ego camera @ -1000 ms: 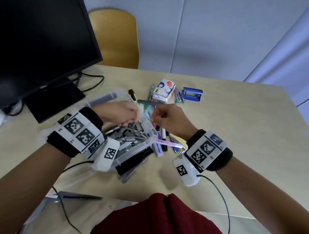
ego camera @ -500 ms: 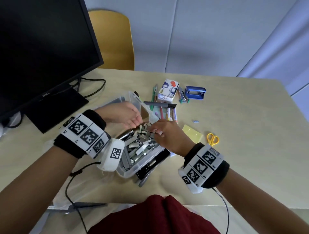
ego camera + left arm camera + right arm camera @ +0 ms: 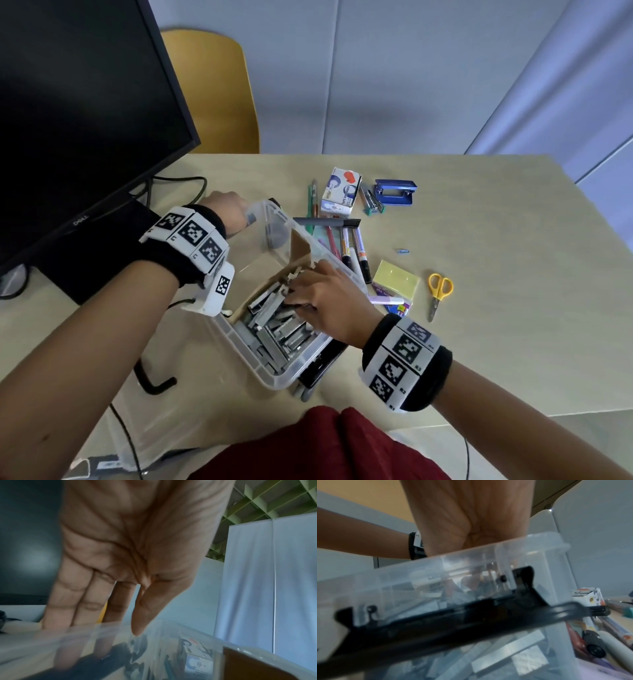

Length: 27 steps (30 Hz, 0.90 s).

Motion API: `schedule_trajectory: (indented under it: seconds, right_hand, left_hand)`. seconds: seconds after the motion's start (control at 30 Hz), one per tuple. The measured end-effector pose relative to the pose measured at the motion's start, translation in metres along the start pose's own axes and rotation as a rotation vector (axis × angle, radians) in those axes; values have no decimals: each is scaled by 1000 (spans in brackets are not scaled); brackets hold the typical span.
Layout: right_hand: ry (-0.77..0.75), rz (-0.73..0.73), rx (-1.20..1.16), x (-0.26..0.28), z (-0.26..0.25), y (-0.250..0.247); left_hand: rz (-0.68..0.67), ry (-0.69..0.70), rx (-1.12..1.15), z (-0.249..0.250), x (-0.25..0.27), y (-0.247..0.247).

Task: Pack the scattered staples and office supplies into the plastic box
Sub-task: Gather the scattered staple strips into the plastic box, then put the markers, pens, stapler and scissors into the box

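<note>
The clear plastic box [image 3: 274, 380] lies slantwise on the table with a pile of grey staple strips [image 3: 274, 329] in its near end. My left hand [image 3: 229, 212] holds the box's far corner. In the left wrist view its fingers [image 3: 77, 615] lie straight behind the translucent wall [image 3: 171, 635] and the thumb comes over the front. My right hand [image 3: 318, 294] reaches into the box, fingers spread and resting on the staples. The right wrist view shows the box rim [image 3: 539, 550] and staples [image 3: 513, 651] through the wall, with the fingers blurred behind it.
Markers [image 3: 356, 250], a tape dispenser carton [image 3: 340, 192], a blue hole punch [image 3: 394, 192], sticky notes [image 3: 395, 281], yellow scissors [image 3: 438, 291] and a paper clip [image 3: 403, 251] lie right of the box. A black tool [image 3: 322, 370] lies under its near corner. The monitor [image 3: 68, 120] stands at left.
My left hand has left the middle of the box and moved to its far corner. My right hand has come down from above the box onto the staple pile.
</note>
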State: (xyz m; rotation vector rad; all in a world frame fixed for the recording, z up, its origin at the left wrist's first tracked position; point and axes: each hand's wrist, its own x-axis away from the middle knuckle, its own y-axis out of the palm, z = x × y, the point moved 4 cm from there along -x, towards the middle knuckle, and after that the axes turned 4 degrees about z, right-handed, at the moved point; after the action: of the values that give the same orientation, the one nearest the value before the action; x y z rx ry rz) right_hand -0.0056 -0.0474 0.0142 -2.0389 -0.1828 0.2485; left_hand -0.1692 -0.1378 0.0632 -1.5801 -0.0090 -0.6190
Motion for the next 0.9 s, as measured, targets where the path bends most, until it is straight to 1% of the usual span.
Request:
schedule_trajectory:
  seconds: [0.03, 0.13, 0.23, 0.33, 0.4, 0.47, 0.53, 0.57, 0.63, 0.77, 0.8, 0.9]
  right_hand:
    - [9, -9, 0, 0, 0, 1]
    - [-33, -123, -91, 0, -2, 3]
    - [-13, -147, -241, -6, 2, -15]
    - [50, -53, -324, -22, 16, -47]
    - [173, 68, -313, -32, 38, -69]
    - [325, 201, -338, -41, 65, -88]
    - [434, 255, -317, -48, 91, -96]
    - [480, 239, -274, -51, 104, -96]
    - [543, 158, -187, -55, 127, -87]
    - [538, 20, -80, -58, 154, -57]
    - [537, -10, -63, -58, 158, -51]
    - [523, -131, 23, -55, 164, -35]
  left_hand:
    - [-2, -5, 4, 0, -1, -2]
    - [-43, -11, -2, 4, -8, -5]
    - [-100, 23, -56, 9, -17, -9]
    - [-127, 92, -110, 21, -29, -15]
    - [-125, 102, -59, 36, -39, -26]
    - [-79, 144, 12, 57, -52, -42]
    - [-30, 186, 78, 80, -67, -53]
    - [-15, 204, 109, 93, -73, -56]
    - [-16, 228, 150, 117, -86, -57]
    - [-77, 249, 199, 155, -105, -47]
    - [-92, 251, 195, 162, -109, -44]
    - [-70, 276, 55, 175, -124, -37]
